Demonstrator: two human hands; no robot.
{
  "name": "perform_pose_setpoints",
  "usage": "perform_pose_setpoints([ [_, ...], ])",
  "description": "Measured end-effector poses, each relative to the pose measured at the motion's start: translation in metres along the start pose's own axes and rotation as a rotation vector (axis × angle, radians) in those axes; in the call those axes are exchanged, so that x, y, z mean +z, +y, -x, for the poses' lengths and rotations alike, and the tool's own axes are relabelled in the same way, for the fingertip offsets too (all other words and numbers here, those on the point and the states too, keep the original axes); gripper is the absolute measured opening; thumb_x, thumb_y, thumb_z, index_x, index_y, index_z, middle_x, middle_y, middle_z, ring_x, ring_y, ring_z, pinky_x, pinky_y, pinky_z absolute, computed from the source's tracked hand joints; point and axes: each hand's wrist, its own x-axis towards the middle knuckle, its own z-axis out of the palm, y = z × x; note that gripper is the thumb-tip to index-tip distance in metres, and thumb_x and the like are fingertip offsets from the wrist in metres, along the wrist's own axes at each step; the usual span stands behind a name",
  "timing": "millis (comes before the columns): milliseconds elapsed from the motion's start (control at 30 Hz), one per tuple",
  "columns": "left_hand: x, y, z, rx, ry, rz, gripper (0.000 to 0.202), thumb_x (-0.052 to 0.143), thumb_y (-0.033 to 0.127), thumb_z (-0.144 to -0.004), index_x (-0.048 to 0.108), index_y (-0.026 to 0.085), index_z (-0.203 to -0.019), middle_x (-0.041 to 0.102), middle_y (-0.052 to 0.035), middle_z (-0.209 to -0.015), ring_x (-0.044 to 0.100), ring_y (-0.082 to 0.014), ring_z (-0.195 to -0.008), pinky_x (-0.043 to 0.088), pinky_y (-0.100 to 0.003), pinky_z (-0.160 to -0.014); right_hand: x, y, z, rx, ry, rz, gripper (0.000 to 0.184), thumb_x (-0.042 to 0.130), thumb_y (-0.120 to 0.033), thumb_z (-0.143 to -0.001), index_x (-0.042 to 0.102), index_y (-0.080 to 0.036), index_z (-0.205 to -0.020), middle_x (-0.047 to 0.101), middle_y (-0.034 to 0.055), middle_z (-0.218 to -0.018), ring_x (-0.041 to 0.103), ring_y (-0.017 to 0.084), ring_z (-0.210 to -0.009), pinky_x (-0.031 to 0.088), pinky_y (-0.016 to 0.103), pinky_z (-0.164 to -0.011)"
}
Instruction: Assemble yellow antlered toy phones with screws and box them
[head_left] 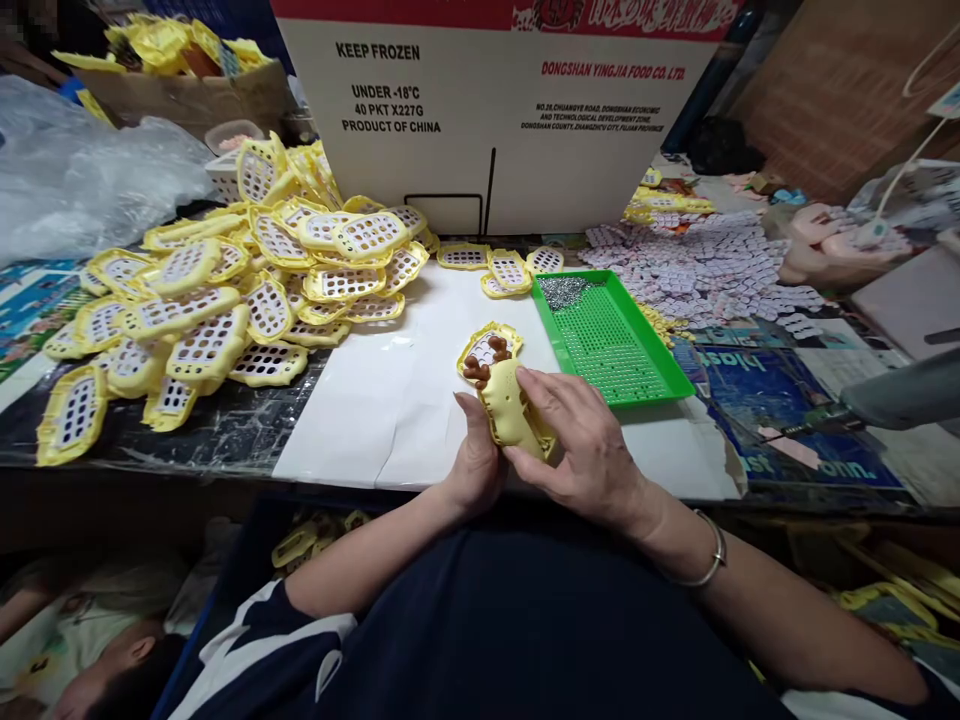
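Note:
Just above the table's front edge, my left hand and my right hand are both closed around a yellow moulded plastic piece with brown antler-like parts at its upper end. My left thumb presses its left side. The fingers of my right hand lie over its right side, hiding part of it. Right behind it, a yellow shell with a white perforated insert lies on the white sheet. To the right stands a green tray with small metal screws in its far corner.
Many yellow shells are heaped at left; several more lie behind the sheet. A large white carton stands at the back. Small white parts are piled at right, near a power screwdriver. A person is at lower left.

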Motion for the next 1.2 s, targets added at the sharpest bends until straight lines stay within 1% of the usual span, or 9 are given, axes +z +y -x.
perform_pose_setpoints([
  [300, -0.026, -0.011, 0.001, 0.161, -0.092, -0.26, 0.081, 0.035, 0.079, -0.074, 0.056, 0.022, -0.127, 0.052, -0.0077, -0.14, 0.032, -0.0247, -0.139, 0.021, -0.035, -0.116, 0.005, 0.001, 0.009, -0.099, 0.04, -0.015, 0.072, 0.054, -0.033, -0.086, 0.022, -0.015, -0.148, 0.049, 0.0211, -0.13, 0.048, 0.031, -0.12, 0.047, 0.05, -0.094],
  [467, -0.02, -0.006, 0.003, 0.259, -0.144, -0.278, 0.073, 0.051, 0.074, -0.072, 0.059, 0.021, -0.122, 0.055, -0.0106, -0.136, 0.045, -0.0286, -0.131, 0.035, -0.038, -0.11, 0.008, -0.005, 0.012, -0.093, 0.078, 0.06, 0.074, 0.054, -0.036, -0.087, 0.02, -0.015, -0.149, 0.048, 0.022, -0.129, 0.047, 0.033, -0.121, 0.048, 0.051, -0.093],
  [667, -0.015, 0.002, 0.005, 0.332, 0.151, -0.424, 0.042, 0.07, 0.045, -0.075, 0.062, 0.017, -0.106, 0.069, -0.0083, -0.11, 0.064, -0.0235, -0.105, 0.048, -0.034, -0.094, 0.008, -0.006, 0.011, -0.092, 0.059, 0.061, 0.054, 0.054, -0.037, -0.087, 0.047, -0.01, -0.132, 0.056, 0.0215, -0.118, 0.052, 0.032, -0.11, 0.049, 0.049, -0.088],
  [733, -0.018, 0.001, 0.007, 0.342, 0.157, -0.431, 0.038, 0.067, 0.043, -0.078, 0.06, 0.019, -0.107, 0.068, -0.0066, -0.109, 0.064, -0.0212, -0.1, 0.05, -0.033, -0.091, 0.004, -0.002, 0.009, -0.024, 0.064, -0.06, 0.05, 0.053, -0.039, -0.088, 0.048, -0.013, -0.131, 0.06, 0.017, -0.112, 0.056, 0.027, -0.102, 0.051, 0.045, -0.085],
  [800, -0.022, 0.0, 0.011, 0.334, 0.071, -0.426, 0.036, 0.064, 0.042, -0.081, 0.057, 0.022, -0.11, 0.067, -0.005, -0.11, 0.064, -0.0193, -0.099, 0.05, -0.033, -0.089, -0.001, 0.002, 0.006, 0.103, 0.063, -0.21, 0.045, 0.049, -0.042, -0.091, 0.052, -0.015, -0.127, 0.062, 0.0134, -0.107, 0.059, 0.022, -0.095, 0.051, 0.039, -0.081],
  [900, -0.027, 0.0, 0.016, 0.306, -0.053, -0.496, 0.033, 0.062, 0.039, -0.084, 0.055, 0.023, -0.111, 0.066, -0.0051, -0.108, 0.063, -0.0183, -0.098, 0.049, -0.032, -0.088, -0.008, 0.005, 0.0, 0.286, -0.022, -0.426, 0.033, 0.047, -0.044, -0.092, 0.064, -0.015, -0.097, 0.063, 0.0087, -0.089, 0.059, 0.018, -0.083, 0.05, 0.032, -0.074],
  [967, -0.027, 0.001, 0.02, 0.311, -0.051, -0.589, 0.033, 0.062, 0.039, -0.084, 0.055, 0.021, -0.111, 0.065, -0.006, -0.108, 0.062, -0.0186, -0.098, 0.048, -0.031, -0.089, -0.011, 0.006, -0.002, 0.371, -0.072, -0.561, 0.032, 0.051, -0.044, -0.09, 0.063, -0.015, -0.082, 0.061, 0.0053, -0.079, 0.057, 0.016, -0.077, 0.047, 0.029, -0.072],
  [1100, -0.022, 0.007, 0.022, 0.292, -0.014, -0.703, 0.034, 0.063, 0.039, -0.083, 0.055, 0.019, -0.11, 0.064, -0.006, -0.104, 0.062, -0.0185, -0.095, 0.048, -0.03, -0.088, -0.009, 0.009, -0.004, 0.577, -0.078, -0.871, 0.03, 0.062, -0.045, -0.08, 0.063, -0.015, -0.08, 0.06, 0.0026, -0.079, 0.055, 0.014, -0.077, 0.045, 0.027, -0.072],
  [1200, -0.018, 0.008, 0.02, 0.16, -0.023, -0.599, 0.034, 0.061, 0.042, -0.084, 0.056, 0.02, -0.11, 0.066, -0.0051, -0.106, 0.062, -0.0185, -0.096, 0.048, -0.03, -0.086, -0.007, 0.014, -0.004, 0.757, -0.19, -1.102, 0.038, 0.069, -0.051, -0.071, 0.062, -0.014, -0.079, 0.06, 0.0009, -0.075, 0.053, 0.012, -0.07, 0.043, 0.025, -0.065],
])
